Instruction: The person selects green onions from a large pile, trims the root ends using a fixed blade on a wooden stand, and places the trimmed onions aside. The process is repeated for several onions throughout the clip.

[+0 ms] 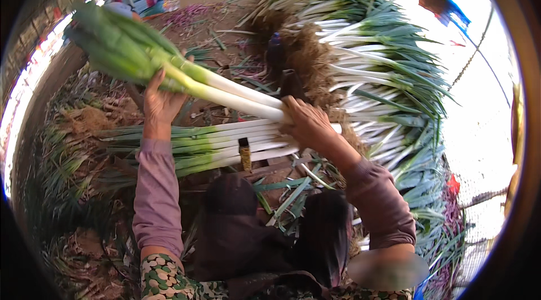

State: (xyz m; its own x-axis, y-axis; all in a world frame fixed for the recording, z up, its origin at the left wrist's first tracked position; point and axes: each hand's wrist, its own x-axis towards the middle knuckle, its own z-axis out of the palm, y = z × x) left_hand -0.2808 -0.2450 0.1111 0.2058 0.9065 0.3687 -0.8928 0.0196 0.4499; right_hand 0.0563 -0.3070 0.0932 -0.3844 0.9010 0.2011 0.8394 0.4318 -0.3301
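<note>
I've got both hands wrapped on the leek bunch [186, 77], left hand [159, 103] fingers cupping floppy greens, right hand [307, 122] gripping stiff, slick-looking white stalks

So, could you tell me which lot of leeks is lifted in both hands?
The small bunch, held slanting by left hand and right hand; the flat row and big heap lie untouched.

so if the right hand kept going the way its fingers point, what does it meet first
Probably the cut leeks lying flat just under it. The right hand grips the white end of a raised bunch, fingers pointing left along the stalks. Depth is unclear, so it might pass just above them.
</note>
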